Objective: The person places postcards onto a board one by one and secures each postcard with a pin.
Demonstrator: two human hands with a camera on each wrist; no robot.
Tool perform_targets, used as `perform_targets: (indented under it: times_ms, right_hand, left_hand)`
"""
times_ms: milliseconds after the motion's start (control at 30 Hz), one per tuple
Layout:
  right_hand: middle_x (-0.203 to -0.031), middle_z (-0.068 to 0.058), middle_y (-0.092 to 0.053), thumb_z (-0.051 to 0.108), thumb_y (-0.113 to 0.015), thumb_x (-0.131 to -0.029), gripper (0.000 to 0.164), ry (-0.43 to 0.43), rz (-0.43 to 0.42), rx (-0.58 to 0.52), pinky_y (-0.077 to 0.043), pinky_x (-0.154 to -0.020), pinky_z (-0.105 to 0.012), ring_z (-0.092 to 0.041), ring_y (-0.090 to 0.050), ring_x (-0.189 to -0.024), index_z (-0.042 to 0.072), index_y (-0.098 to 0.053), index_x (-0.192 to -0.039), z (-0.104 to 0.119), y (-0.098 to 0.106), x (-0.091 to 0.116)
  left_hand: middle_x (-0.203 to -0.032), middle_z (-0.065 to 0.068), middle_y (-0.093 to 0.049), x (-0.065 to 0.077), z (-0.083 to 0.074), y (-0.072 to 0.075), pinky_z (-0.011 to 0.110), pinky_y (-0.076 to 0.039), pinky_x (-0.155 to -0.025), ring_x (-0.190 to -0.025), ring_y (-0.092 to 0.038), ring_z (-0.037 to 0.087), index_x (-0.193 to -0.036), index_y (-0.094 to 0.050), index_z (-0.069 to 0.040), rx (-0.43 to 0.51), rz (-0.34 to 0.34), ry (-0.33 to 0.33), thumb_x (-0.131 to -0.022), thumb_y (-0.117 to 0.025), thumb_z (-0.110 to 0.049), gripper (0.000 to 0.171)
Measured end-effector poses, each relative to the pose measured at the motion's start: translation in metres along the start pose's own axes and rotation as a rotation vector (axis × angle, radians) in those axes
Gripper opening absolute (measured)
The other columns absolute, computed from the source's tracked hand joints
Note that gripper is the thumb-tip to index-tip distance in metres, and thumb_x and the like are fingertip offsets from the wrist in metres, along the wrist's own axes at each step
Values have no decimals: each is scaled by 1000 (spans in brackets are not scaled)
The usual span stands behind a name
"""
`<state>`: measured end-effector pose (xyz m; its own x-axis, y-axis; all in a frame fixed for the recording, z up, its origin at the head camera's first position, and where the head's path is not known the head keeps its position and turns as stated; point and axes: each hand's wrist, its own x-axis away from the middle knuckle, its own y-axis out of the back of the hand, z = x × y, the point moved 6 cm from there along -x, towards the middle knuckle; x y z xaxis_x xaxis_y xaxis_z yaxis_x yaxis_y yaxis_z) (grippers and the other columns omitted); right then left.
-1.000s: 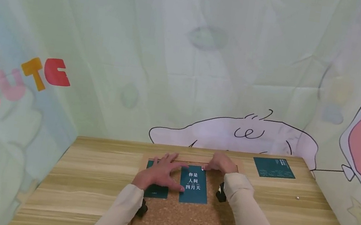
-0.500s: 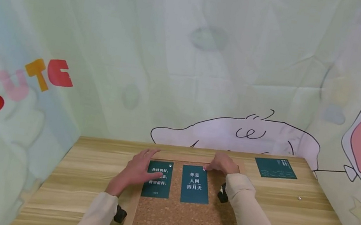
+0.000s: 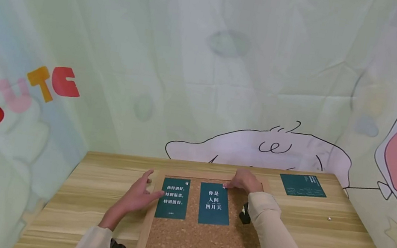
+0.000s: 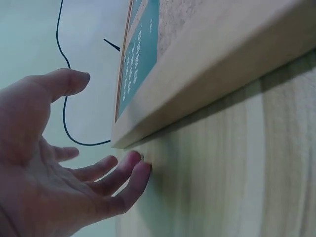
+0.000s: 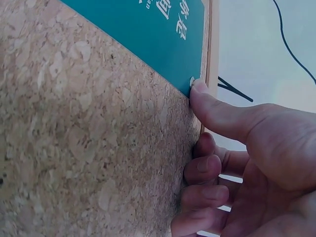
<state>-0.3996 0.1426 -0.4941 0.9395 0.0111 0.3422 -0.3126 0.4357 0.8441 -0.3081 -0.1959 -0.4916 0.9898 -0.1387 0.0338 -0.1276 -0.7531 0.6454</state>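
Observation:
My right hand (image 3: 245,181) is at the top right corner of the right-hand dark green card (image 3: 213,215), which has white lettering. In the right wrist view its thumb (image 5: 217,111) presses a small, shiny thumbtack (image 5: 192,80) at that corner, the other fingers loosely bent against the cork. My left hand (image 3: 138,194) is spread beside the left edge of the framed cork board (image 3: 203,244), thumb near the left-hand green card (image 3: 171,208), holding nothing. A thumbtack (image 3: 187,183) sits in the left card's top right corner. Both cards lie side by side on the board's upper half.
Another green card (image 3: 302,185) lies at the back right of the wooden table (image 3: 319,247). A loose thumbtack (image 3: 329,219) is in front of it. A printed cloth backdrop (image 3: 206,77) stands behind the table and along its sides.
My left hand has moved left, off the two cards to the board's left side, uncovering the left card. My right hand has stayed at the right card's corner.

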Motion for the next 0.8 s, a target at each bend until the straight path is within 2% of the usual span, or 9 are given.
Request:
perform_targets:
  times_ms: [133, 367, 567, 800]
  right_hand:
    - [-95, -11, -67, 38, -85, -88, 49, 10, -8, 13, -55, -87, -44, -25, -59, -86, -5, -73, -109, 1, 1, 3]
    - [-90, -9, -65, 37, -85, -89, 45, 24, -25, 15, -54, -82, -41, -25, -58, -84, -4, -73, -103, 2, 3, 7]
    - [-94, -10, -67, 39, -85, -88, 49, 7, -22, 15, -55, -86, -42, -25, -58, -86, -4, -74, -108, 1, 3, 2]
    - [-90, -9, -65, 39, -85, -88, 47, 9, -22, 1, -54, -82, -41, -24, -58, -84, -3, -75, -104, 0, 3, 5]
  left_hand:
    - [-145, 36, -47, 6, 8, 1, 58, -54, -93, -113, -65, 44, -160, -19, 3, 55, 10, 73, -99, -72, -32, 88]
    - [-128, 26, -59, 11, 18, -1, 45, -61, -80, -88, -71, 27, -155, -31, 7, 135, 38, 164, -96, -76, -24, 80]
    - [-116, 20, -64, 7, 22, -3, 40, -62, -73, -84, -69, 24, -144, -47, 11, 130, 49, 181, -92, -81, -15, 67]
    - [-111, 15, -65, 5, 21, -3, 38, -62, -73, -83, -67, 22, -137, -58, 8, 82, 67, 188, -90, -82, -9, 56]
